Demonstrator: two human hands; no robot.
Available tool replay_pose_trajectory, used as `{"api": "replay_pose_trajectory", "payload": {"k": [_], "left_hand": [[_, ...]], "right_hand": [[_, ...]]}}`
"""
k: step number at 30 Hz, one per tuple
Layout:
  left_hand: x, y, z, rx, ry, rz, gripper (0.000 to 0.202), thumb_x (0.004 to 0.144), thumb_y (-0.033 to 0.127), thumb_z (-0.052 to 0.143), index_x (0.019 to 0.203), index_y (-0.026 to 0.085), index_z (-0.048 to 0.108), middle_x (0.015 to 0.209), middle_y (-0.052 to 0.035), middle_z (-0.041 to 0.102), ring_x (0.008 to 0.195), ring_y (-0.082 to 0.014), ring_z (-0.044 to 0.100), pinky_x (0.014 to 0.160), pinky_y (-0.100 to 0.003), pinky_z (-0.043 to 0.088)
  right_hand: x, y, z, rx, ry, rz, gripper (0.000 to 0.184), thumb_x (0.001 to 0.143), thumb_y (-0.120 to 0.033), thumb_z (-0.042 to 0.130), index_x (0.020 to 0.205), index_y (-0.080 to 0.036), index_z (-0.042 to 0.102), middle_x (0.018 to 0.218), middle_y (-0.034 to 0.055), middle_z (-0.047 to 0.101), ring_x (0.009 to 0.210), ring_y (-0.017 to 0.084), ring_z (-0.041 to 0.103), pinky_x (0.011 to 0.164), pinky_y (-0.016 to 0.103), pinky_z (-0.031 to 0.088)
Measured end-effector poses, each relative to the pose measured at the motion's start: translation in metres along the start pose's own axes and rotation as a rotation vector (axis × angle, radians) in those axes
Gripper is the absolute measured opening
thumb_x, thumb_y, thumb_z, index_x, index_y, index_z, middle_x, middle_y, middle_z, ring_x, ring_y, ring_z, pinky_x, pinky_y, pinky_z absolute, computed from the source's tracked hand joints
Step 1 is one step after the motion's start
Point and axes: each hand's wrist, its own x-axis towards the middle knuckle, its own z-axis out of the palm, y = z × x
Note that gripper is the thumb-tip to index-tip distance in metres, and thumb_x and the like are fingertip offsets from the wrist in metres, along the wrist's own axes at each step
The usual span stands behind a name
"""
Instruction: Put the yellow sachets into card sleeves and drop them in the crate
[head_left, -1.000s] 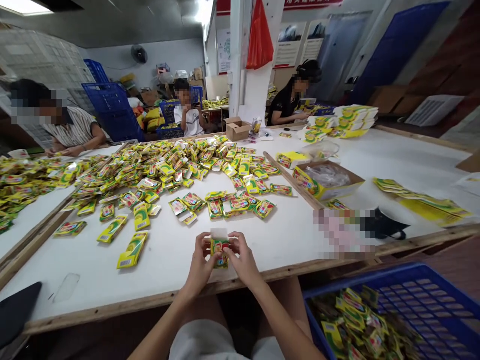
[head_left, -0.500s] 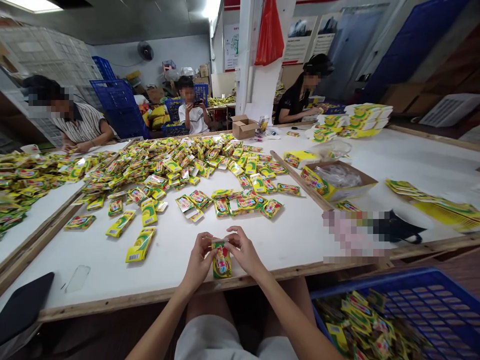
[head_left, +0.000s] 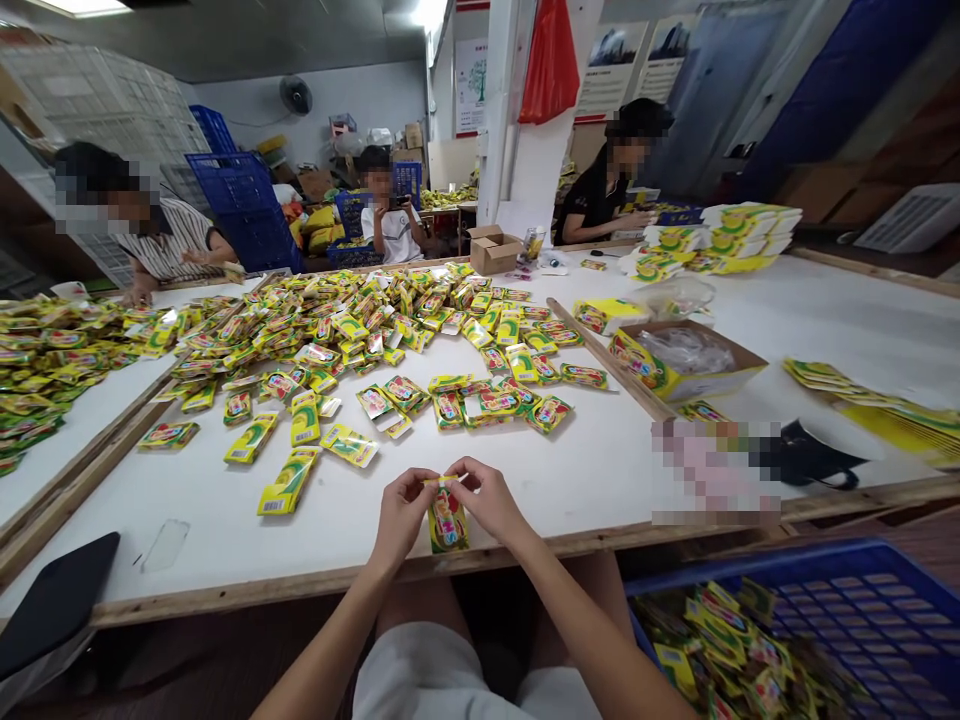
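A small yellow-and-green printed carton (head_left: 448, 525) stands at the table's front edge, its printed face with red and pink lettering turned to me. My left hand (head_left: 403, 508) is closed at its top left corner, thumb and fingertips pinching there. At the top right corner, my right hand (head_left: 489, 503) pinches in the same way. Both thumbs meet near the carton's upper end, and the fingers partly cover that end. Just beyond my hands lie several loose cartons of the same kind, among them one with a pale end flap (head_left: 349, 446).
A large heap of cartons (head_left: 360, 315) spreads across the white table (head_left: 525, 480). Wooden strips (head_left: 611, 365) divide its top. An open display box (head_left: 686, 360) with clear plastic sits right. Below right is a blue basket (head_left: 847, 600) of cartons. A co-worker (head_left: 169, 230) sits far left.
Another carton now lies left of my hands, beside the loose ones. My fingers have drawn closer together at the carton's top. The far-left co-worker's hand has risen, and my view has shifted slightly.
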Motion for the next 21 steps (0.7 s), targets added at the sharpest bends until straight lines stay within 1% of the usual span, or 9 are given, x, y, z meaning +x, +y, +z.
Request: {"api": "replay_pose_trajectory", "payload": {"k": [3,8,10,13,16,18,19,20,21], "left_hand": [[0.003,0.001,0.000,-0.004,-0.006,-0.008,0.019,0.071,0.031,0.070,0.081,0.015,0.069,0.074,-0.0027,0.069,0.069,-0.0159,0.062,0.065,-0.026,0.049],[0.006,0.003,-0.005,0.023,-0.027,-0.019,0.016,0.072,0.031,0.070,0.076,0.015,0.069,0.072,-0.0023,0.069,0.067,-0.0154,0.062,0.064,-0.025,0.049],[0.003,0.002,-0.007,0.041,-0.068,-0.009,0.018,0.075,0.033,0.069,0.080,0.015,0.070,0.075,-0.0036,0.071,0.070,-0.0172,0.064,0.067,-0.027,0.050],[-0.006,-0.001,-0.007,0.063,-0.129,0.006,0.024,0.078,0.035,0.067,0.091,0.016,0.071,0.083,-0.0065,0.073,0.079,-0.0211,0.066,0.073,-0.031,0.053],[-0.013,-0.002,-0.008,0.128,-0.182,0.047,0.025,0.082,0.033,0.063,0.100,0.017,0.070,0.093,-0.0087,0.073,0.085,-0.0225,0.067,0.078,-0.034,0.054],[-0.008,0.001,-0.016,0.246,-0.225,0.123,0.027,0.086,0.030,0.057,0.109,0.019,0.066,0.102,-0.0098,0.071,0.090,-0.0223,0.066,0.082,-0.035,0.053],[-0.003,0.004,-0.025,0.338,-0.232,0.180,0.029,0.088,0.026,0.053,0.115,0.020,0.062,0.109,-0.0101,0.068,0.096,-0.0222,0.065,0.085,-0.036,0.052],[0.005,0.007,-0.038,0.450,-0.226,0.241,0.032,0.089,0.022,0.050,0.120,0.021,0.058,0.116,-0.0101,0.065,0.103,-0.0222,0.063,0.091,-0.038,0.050],[0.014,0.011,-0.053,0.579,-0.205,0.302,0.037,0.088,0.017,0.047,0.125,0.022,0.054,0.122,-0.0099,0.062,0.111,-0.0222,0.059,0.096,-0.040,0.047]], "right_hand": [[0.003,0.003,0.000,0.071,-0.020,0.039,0.010,0.077,-0.028,0.060,0.078,-0.019,0.064,0.067,-0.0014,0.064,0.060,0.013,0.058,0.056,0.024,0.047],[0.002,0.004,-0.004,0.128,-0.050,0.061,0.014,0.078,-0.031,0.062,0.075,-0.018,0.063,0.067,-0.0011,0.063,0.062,0.014,0.058,0.059,0.025,0.048],[-0.002,0.005,-0.005,0.133,-0.060,0.050,0.016,0.080,-0.033,0.061,0.077,-0.018,0.063,0.069,-0.0008,0.064,0.065,0.014,0.059,0.062,0.025,0.048],[-0.009,0.007,0.001,0.185,-0.093,0.037,0.016,0.081,-0.035,0.061,0.085,-0.019,0.063,0.080,0.0009,0.067,0.073,0.016,0.062,0.067,0.026,0.050],[-0.013,0.002,0.004,0.193,-0.096,0.026,0.016,0.082,-0.034,0.059,0.086,-0.020,0.062,0.084,0.0022,0.067,0.077,0.018,0.064,0.070,0.028,0.051],[-0.018,-0.009,-0.010,0.100,-0.034,-0.007,0.016,0.083,-0.035,0.056,0.085,-0.020,0.062,0.082,0.0029,0.067,0.079,0.019,0.064,0.072,0.029,0.051],[-0.023,-0.014,-0.025,0.026,0.015,-0.019,0.018,0.084,-0.036,0.053,0.085,-0.021,0.062,0.082,0.0035,0.067,0.081,0.020,0.064,0.074,0.030,0.051],[-0.031,-0.017,-0.047,-0.063,0.070,-0.027,0.020,0.084,-0.038,0.051,0.085,-0.022,0.063,0.084,0.0042,0.068,0.082,0.021,0.064,0.075,0.031,0.050],[-0.041,-0.019,-0.074,-0.160,0.121,-0.007,0.022,0.084,-0.040,0.050,0.087,-0.023,0.063,0.086,0.0051,0.069,0.085,0.022,0.064,0.077,0.032,0.050]]}}
